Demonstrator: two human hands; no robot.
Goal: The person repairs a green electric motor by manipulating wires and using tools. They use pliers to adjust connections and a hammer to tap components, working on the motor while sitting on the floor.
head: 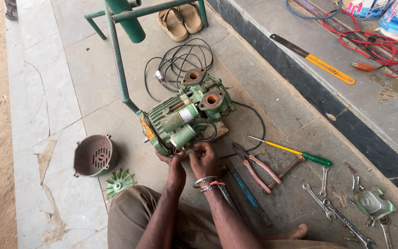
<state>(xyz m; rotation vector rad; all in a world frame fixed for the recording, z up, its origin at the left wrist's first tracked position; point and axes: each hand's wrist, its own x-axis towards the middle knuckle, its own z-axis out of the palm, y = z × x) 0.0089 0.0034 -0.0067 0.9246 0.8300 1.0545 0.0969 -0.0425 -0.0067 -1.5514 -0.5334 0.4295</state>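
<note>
A worn green water pump motor (185, 117) with two rusty flanged ports sits on the stone floor in front of me. Both hands work at its near end, where thin wires come out. My left hand (175, 163) pinches the wires from the left. My right hand (203, 159), with bangles and thread at the wrist, grips the same wires from the right. A coil of black cable (180, 62) lies behind the motor.
Red-handled pliers (254, 168), a green and yellow screwdriver (291, 151), a hammer and several spanners (321, 203) lie to the right. A fan cover (94, 156) and green fan (118, 183) sit left. A green metal frame (118, 55), sandals (180, 20), a hacksaw blade (314, 59) and red wires (374, 46) lie beyond.
</note>
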